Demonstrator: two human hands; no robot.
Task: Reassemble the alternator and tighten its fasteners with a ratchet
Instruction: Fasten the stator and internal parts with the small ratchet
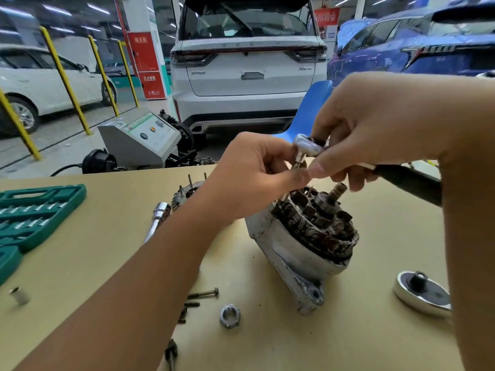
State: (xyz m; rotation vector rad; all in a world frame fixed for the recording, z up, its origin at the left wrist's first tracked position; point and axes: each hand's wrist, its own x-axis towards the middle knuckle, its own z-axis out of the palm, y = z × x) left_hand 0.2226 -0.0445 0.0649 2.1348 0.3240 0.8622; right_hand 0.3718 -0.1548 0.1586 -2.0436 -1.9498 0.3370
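Alternator (300,236) sits mid-worktop (93,263), tilted, windings and shaft up so the through-bolt holes face me. My left hand (254,178) has its fingers pinched on the socket extension (297,159), steadying it down into the housing edge. My right hand (380,124) is wrapped round the ratchet (308,145) head; its black handle runs off right. Spare bolts (203,293) and 1 nut (229,315) lie near for later. Bolt under the socket is hidden by my fingers; can't tell if it's seated.
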